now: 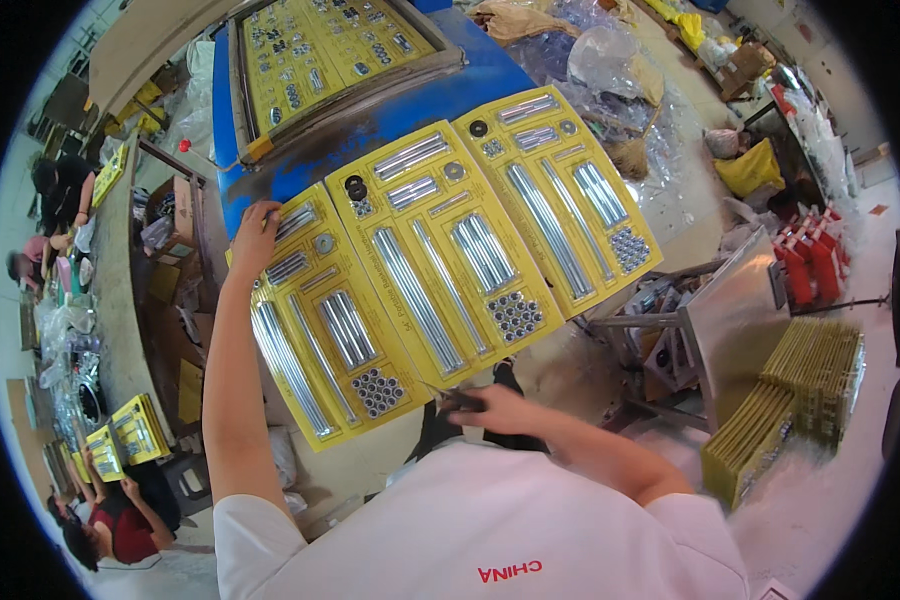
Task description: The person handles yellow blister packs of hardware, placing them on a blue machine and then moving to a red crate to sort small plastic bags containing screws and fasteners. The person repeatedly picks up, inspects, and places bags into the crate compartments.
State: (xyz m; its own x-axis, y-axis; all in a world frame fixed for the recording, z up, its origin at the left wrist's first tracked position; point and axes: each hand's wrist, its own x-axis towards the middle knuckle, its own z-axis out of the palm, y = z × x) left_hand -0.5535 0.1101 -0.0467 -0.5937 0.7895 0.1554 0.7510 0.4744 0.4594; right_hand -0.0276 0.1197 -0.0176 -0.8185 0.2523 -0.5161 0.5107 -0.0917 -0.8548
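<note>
Three joined yellow cards lie side by side, with silvery metal rods, tubes, washers and nuts under clear plastic: a left card (352, 375), a middle card (370, 222) and a right card (570, 150). My left hand (257, 240) grips the left card at its far left corner, fingers closed over the edge. Close to the near end of the seam between the left and middle cards is my right hand (505, 408), slightly blurred. It is closed around a dark-handled knife (458, 399), whose thin tip touches or nearly touches that seam.
Beyond the cards, a blue machine bed (370, 120) carries a framed tray (240, 85) of more packed hardware. Stacked yellow cards (815, 385) stand at right, near red bundles (812, 262). Along the left, people sit by a long workbench (120, 270). Plastic scrap (620, 120) litters the far floor.
</note>
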